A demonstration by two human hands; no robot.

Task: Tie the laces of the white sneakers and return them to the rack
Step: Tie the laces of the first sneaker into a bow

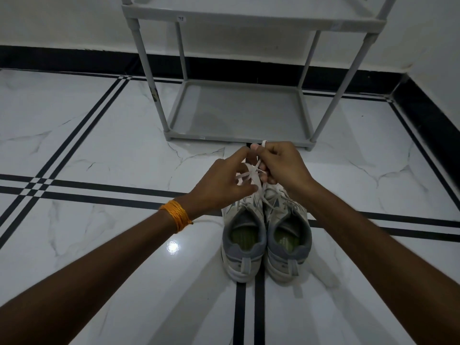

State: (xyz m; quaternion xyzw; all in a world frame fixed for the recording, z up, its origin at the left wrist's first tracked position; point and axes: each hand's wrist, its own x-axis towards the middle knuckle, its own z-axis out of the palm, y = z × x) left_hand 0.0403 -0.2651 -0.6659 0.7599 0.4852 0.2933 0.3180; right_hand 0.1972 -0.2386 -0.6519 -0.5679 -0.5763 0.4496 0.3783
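Note:
Two white sneakers with grey collars stand side by side on the floor, heels toward me: the left sneaker (242, 242) and the right sneaker (288, 240). Above their toes, my left hand (219, 184) and my right hand (283, 165) pinch white laces (251, 174) that cross between my fingers. A lace loop sticks up from my right fingertips. I cannot tell which shoe these laces belong to. The toes are hidden behind my hands.
A grey shoe rack (239, 108) stands just beyond the sneakers against the wall, with a bare bottom shelf and another shelf above. The floor is white marble tile with black stripes (99, 188). An orange thread band (176, 215) wraps my left wrist.

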